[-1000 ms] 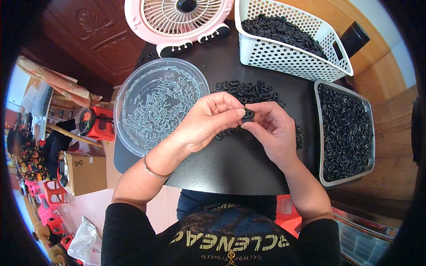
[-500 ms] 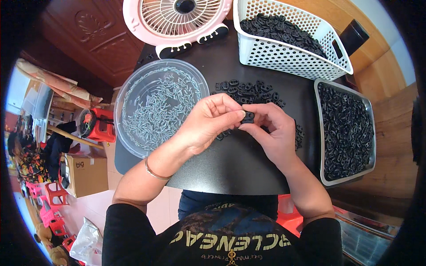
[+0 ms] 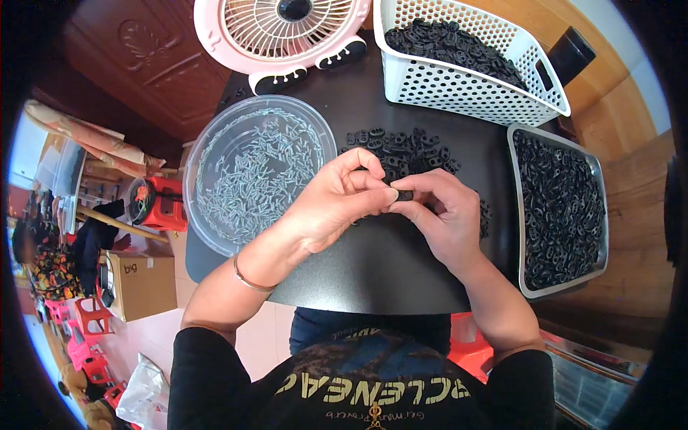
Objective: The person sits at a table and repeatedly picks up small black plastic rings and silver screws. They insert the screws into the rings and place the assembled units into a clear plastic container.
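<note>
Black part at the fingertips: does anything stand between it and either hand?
Nothing visible does. The black part is pinched directly between the left hand and the right hand, above the dark table.

Small black part [image 3: 405, 194] mostly behind fingers [image 3: 373, 188]
</note>
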Tool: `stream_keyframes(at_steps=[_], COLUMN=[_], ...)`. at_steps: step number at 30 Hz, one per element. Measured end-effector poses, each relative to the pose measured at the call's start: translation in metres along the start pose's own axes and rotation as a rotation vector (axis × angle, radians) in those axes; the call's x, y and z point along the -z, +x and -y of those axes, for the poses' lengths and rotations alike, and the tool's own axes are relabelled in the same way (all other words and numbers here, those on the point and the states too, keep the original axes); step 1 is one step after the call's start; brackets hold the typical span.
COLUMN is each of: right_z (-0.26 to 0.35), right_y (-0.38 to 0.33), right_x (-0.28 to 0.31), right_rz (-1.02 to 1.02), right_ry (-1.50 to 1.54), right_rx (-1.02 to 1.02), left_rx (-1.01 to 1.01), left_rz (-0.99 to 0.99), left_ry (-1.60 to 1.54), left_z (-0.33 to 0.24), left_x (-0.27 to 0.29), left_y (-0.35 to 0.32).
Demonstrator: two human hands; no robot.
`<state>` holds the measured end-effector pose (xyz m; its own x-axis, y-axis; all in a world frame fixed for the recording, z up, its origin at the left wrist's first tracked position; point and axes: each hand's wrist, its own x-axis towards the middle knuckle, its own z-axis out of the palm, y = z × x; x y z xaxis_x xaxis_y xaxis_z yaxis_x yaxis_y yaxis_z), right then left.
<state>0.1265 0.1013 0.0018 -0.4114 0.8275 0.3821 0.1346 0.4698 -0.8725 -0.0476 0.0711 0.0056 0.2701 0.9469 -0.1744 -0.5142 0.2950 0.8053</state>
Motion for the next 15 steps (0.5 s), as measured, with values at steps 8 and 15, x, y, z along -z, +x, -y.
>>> stream_keyframes(at_steps=[8, 15], right_z=[-0.001, 0.007], right_y=[0.003, 0.003], right_x=[0.000, 0.006], right_rz=[0.002, 0.027], right_ry=[0.072, -0.014], right_rx=[-0.021, 0.041], left_rx=[-0.053, -0.065], left_rz=[-0.037, -0.019], left_ry=[-0.020, 0.106], left_z=[-0.003, -0.004], left_x=[-0.005, -0.006], left_y=[0.004, 0.002])
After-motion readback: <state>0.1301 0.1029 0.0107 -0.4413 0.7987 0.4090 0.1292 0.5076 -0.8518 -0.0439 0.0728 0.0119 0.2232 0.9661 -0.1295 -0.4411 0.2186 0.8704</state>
